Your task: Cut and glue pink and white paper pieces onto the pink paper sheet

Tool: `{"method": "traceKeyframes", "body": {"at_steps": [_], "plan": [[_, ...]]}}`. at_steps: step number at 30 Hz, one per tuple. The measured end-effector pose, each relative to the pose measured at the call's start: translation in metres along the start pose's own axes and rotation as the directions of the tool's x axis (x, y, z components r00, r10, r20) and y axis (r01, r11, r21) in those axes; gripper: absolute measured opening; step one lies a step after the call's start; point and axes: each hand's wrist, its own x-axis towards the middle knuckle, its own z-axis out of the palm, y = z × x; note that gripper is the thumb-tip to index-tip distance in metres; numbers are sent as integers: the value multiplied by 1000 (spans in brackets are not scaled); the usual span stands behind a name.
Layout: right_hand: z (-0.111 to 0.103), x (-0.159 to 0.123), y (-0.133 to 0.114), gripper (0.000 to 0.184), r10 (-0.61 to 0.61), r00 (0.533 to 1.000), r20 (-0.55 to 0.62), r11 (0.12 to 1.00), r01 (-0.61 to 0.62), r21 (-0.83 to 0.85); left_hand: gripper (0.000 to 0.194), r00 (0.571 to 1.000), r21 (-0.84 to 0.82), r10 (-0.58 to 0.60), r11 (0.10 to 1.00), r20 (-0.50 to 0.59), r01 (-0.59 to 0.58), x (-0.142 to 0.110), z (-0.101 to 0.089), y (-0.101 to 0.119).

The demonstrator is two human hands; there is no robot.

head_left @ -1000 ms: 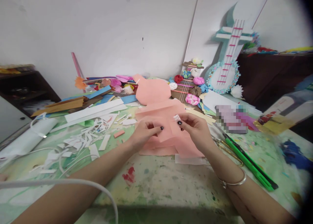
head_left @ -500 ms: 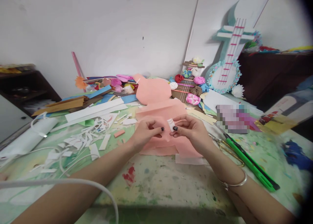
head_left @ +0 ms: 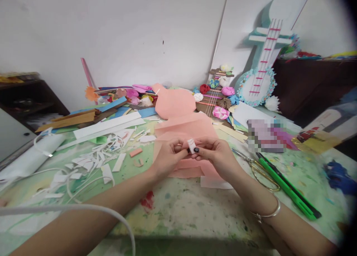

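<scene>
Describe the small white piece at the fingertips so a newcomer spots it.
On the paint-stained table, find the central salmon-pink paper. Over it, the left hand and right hand meet. The small white piece sits at the right thumb's dark-nailed tip, raised in the grip, unlike the white scraps lying loose to the left.

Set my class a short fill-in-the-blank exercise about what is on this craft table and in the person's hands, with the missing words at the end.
1. The right hand pinches a small piece coloured ____, with the left hand right beside it.
2. A bracelet circles the ____ wrist.
3. The green cutter lies beside gold-handled ____.
4. As viewed, white scraps lie to the ____ of the peach-pink paper.

Missing words: white; right; scissors; left.
</scene>
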Motion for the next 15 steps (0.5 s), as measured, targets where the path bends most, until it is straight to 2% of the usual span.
{"method": "traceKeyframes", "body": {"at_steps": [4,6,9,11,15], "plan": [[-3,0,-2,29,-10,1000,12,1000,11,-20,20,992,76,105,991,67,-110,0,-3,4],[-3,-1,-4,29,-4,1000,26,997,6,-81,25,989,159,141,976,48,-147,0,-5,8],[-1,-2,-7,27,10,996,87,986,4,-166,26,990,294,139,947,-13,-129,1,-8,14],[-1,-3,-6,27,-4,995,102,980,24,-195,23,994,335,110,937,-12,-99,2,-9,16],[-1,-2,-4,42,-89,995,39,966,96,-242,22,996,304,90,949,-24,-78,4,-11,16]]}}
